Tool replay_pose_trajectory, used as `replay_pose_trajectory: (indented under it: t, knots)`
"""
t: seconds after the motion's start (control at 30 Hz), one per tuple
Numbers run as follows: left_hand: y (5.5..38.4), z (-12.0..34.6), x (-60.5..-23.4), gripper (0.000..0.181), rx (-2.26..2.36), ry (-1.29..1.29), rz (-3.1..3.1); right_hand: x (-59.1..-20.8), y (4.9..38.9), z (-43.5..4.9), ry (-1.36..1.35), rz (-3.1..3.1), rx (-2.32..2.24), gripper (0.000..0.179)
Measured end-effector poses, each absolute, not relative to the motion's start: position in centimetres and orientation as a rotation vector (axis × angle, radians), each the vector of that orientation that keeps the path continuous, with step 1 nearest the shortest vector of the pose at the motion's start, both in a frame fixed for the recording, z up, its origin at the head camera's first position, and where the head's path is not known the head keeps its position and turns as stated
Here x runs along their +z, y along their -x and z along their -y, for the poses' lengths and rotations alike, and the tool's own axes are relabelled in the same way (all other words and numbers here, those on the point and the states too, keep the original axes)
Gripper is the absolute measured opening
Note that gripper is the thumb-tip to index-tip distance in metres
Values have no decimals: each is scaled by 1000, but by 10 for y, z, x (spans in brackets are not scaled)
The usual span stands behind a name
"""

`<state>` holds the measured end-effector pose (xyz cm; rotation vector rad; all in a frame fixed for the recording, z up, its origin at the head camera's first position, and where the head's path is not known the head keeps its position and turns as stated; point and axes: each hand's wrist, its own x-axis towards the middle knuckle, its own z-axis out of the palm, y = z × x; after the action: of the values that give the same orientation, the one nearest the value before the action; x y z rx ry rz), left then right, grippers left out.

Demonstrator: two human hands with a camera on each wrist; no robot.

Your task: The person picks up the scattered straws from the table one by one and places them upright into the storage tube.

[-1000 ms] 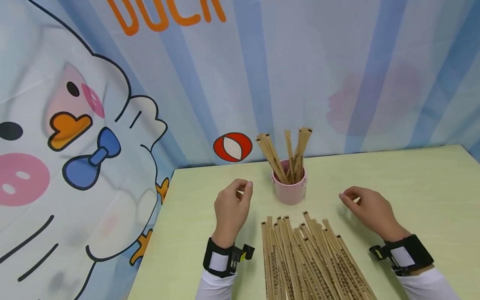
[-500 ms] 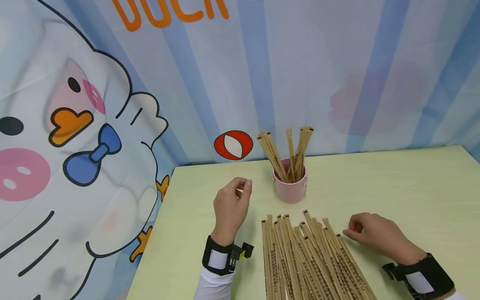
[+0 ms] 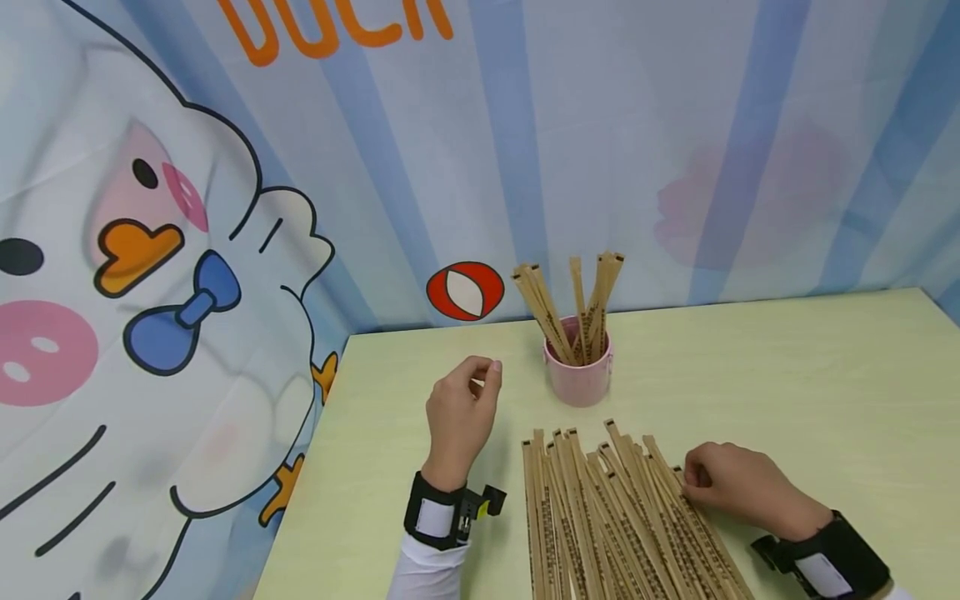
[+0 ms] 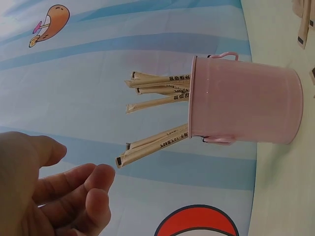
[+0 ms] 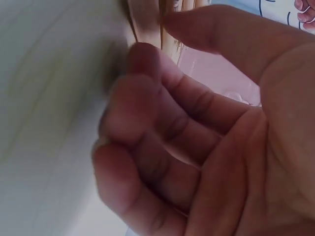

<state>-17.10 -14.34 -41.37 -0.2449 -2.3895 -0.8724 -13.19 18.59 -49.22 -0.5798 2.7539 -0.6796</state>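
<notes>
Many brown paper-wrapped straws lie in a loose, fanned row on the table. At the row's right edge my right hand has its fingers loosely bent. Its thumb and nearest fingertip stand apart at either side of a straw end in the right wrist view; no firm grip shows. My left hand hovers left of the row, fingers loosely curled, holding nothing. A pink bucket behind the row holds several upright wrapped straws; the left wrist view shows that bucket sideways, beyond the left fingers.
The pale table ends at a blue striped cloth backdrop behind the bucket. A large printed duck fills the cloth at the left. Each wrist wears a black strap with a small camera.
My right hand has moved down toward me and reached the right edge of the straw row. The left hand and the bucket have stayed in place.
</notes>
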Motion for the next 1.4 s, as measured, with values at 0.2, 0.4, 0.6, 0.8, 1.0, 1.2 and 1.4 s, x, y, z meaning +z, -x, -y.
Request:
replay_pose_trajectory:
  t: [0.2,0.4,0.6,0.8,1.0,1.2,1.4]
  knots:
    - [172,143,-415,22,-878,247,2397,-492,132,-186,591,-2764,-669,20]
    - [172,144,-417,21,-865,234,2407,-493,131,-181,548,-2804,-640,24]
    - [173,144,-420,23,-863,219,2442,-493,126,-176,530,-2865,-604,24]
    - [172,145,-421,22,-855,200,2463,-493,123,-173,523,-2874,-576,27]
    - [172,147,-422,23,-854,187,2478,-494,122,-173,509,-2870,-549,27]
    - [173,149,-421,23,-873,169,2482,-490,124,-172,532,-2868,-569,33]
    - [172,148,-421,23,-876,178,2488,-477,130,-177,582,-2927,-581,40]
